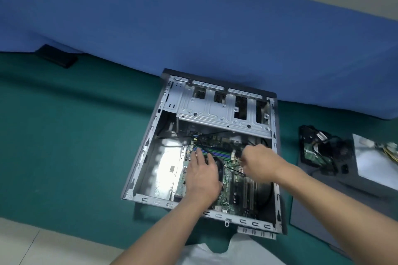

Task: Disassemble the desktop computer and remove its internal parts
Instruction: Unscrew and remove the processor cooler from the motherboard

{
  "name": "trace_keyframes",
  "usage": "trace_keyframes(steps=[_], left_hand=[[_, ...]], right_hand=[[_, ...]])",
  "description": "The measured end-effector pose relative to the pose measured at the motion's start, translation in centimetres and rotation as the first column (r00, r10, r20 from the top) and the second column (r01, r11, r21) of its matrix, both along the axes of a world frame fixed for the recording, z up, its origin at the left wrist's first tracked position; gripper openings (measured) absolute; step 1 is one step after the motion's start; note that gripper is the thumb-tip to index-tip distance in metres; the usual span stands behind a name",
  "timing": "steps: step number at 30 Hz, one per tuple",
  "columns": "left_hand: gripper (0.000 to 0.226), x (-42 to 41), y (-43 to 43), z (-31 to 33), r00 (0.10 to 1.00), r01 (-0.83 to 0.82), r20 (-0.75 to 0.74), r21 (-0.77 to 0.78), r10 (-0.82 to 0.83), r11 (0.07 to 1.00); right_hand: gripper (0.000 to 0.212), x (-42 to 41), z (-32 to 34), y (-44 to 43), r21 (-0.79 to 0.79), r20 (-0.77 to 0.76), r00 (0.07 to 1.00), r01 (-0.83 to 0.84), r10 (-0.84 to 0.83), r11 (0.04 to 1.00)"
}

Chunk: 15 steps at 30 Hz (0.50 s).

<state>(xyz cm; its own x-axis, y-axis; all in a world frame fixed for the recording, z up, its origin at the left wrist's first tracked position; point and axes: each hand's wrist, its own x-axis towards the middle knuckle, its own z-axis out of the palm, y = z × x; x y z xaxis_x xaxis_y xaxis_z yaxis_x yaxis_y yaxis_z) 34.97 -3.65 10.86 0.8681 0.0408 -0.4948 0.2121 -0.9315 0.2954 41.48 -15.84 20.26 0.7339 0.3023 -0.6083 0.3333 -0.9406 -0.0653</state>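
Reaching hands: both are inside the case [140,165], over the motherboard [232,191].
Left hand [202,178]: lies palm down on the motherboard's middle; its fingers [199,157] are straight and slightly apart, with the tips at the memory slots [215,154].
Right hand [258,161]: its fingers [247,154] are curled together and pinch a black cable [238,153] near the board's far right part.
Case: lies on its side on the green tabletop [64,135], with the open side up and the far end against the blue partition [193,28].
Drive cage [215,112]: bare metal, spanning the case's far end.
Motherboard: sits in the case, in its right half.
Right of case: a grey panel [312,200] lies flat; a black part with cables [318,153] rests on it, and a silver box [374,163] sits just beyond.
Far left: a dark flat object [56,56] lies by the partition.
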Motion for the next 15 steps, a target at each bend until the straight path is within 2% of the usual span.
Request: trace_keyframes(steps=[2, 4, 7, 10, 15], left_hand=[[0.074, -0.8, 0.0, 0.0, 0.988, 0.134, 0.085, -0.021, -0.131, 0.991], [0.06, -1.3, 0.2, 0.1, 0.97, 0.237, 0.071, -0.075, -0.232, 0.969], [0.072, -1.6, 0.7, 0.7, 0.949, 0.307, -0.048, -0.084, -0.311, 0.948], [0.086, -1.7, 0.6, 0.9, 0.93, 0.337, -0.125, -0.082, -0.345, 0.938], [0.091, -1.8, 0.4, 1.1, 0.913, 0.356, -0.171, -0.115, -0.371, 0.927]], right_hand=[[0.018, 1.0, -0.1, -0.7, 0.155, 0.086, 0.984, 0.141, -0.156, 0.978], [0.013, 1.7, -0.5, -0.8, 0.32, 0.149, 0.95, 0.217, -0.275, 0.922], [0.009, 2.0, -0.9, 0.0, 0.501, 0.117, 0.934, 0.239, -0.339, 0.832], [0.014, 2.2, -1.6, 1.1, 0.556, 0.05, 0.953, 0.223, -0.299, 0.801], [0.018, 2.6, -3.0, 2.6, 0.523, 0.082, 0.989, 0.064, -0.125, 0.85]])
